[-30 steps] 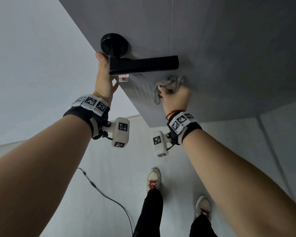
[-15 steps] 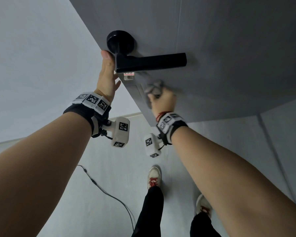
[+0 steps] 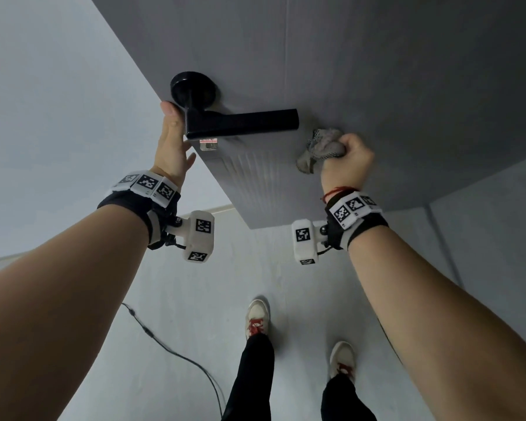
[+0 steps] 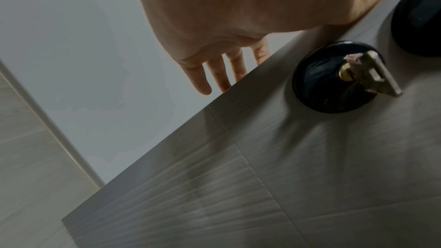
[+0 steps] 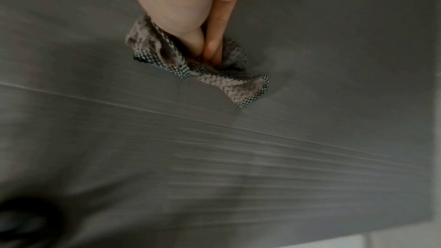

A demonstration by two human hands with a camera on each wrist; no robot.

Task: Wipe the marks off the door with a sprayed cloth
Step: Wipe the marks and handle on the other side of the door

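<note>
The grey door (image 3: 407, 71) fills the upper right of the head view, with a black lever handle (image 3: 243, 123) on it. My right hand (image 3: 345, 161) grips a crumpled grey checked cloth (image 3: 319, 147) and presses it on the door face, just right of the lever's end. The right wrist view shows the fingers (image 5: 203, 31) curled into the cloth (image 5: 214, 80) against the door (image 5: 238, 157). My left hand (image 3: 172, 138) rests at the door's edge beside the handle. Its straight fingers (image 4: 222, 74) reach behind the edge of the door (image 4: 310, 176).
A black lock rose with a key (image 4: 334, 76) sits below the handle. A pale wall (image 3: 43, 117) stands left of the door edge. On the light floor lie a black cable (image 3: 176, 354) and my two shoes (image 3: 257, 317) (image 3: 342, 357).
My right hand has swept the cloth to the right, from under the lever to beyond its end. The left hand has stayed at the door edge.
</note>
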